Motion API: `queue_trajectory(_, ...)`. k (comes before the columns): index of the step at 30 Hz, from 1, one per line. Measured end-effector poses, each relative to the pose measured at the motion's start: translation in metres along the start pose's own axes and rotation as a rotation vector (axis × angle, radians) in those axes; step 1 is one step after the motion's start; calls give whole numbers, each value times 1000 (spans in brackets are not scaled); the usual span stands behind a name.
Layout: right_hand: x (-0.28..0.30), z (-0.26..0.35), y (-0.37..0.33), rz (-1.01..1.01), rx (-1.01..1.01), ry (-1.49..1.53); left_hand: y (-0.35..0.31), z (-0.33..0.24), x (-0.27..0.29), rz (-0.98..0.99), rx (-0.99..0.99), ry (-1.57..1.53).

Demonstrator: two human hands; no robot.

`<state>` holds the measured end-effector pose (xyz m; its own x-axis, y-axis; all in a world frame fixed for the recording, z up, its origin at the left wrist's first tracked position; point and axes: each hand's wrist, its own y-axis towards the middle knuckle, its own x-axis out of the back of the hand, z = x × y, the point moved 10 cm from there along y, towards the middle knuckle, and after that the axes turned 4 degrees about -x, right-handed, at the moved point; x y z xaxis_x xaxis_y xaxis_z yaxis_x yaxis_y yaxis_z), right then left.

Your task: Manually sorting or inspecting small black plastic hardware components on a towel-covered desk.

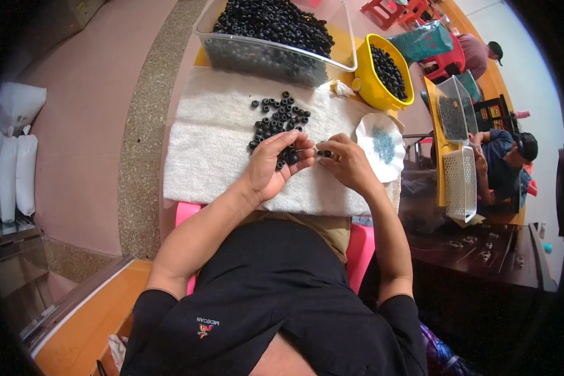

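Person's left hand (pixel 274 164) half-curled, palm up, around small black ring-shaped beads (pixel 292 158); whether gripping any, cannot tell. Right hand (pixel 348 160) pinches similar beads in fingertips. Loose pile (pixel 278 118) beyond, on white terry towel (pixel 216 135). Best: light pinch, hands low over towel.

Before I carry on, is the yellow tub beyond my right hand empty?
No, the yellow tub beyond your right hand holds a heap of small black pieces.
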<state>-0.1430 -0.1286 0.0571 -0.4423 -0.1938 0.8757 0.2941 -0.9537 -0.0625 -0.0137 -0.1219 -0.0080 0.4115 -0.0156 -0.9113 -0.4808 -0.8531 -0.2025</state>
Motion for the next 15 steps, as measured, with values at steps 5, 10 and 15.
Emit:
queue_trajectory(5,3,-15,-9,-82,-39,192,0,0,1,-3,-6,11)
queue_trajectory(10,10,-14,-21,-173,-56,300,0,1,0,-4,-10,24)
queue_trajectory(15,19,-9,-34,-278,-33,315,1,2,-2,17,-15,-27)
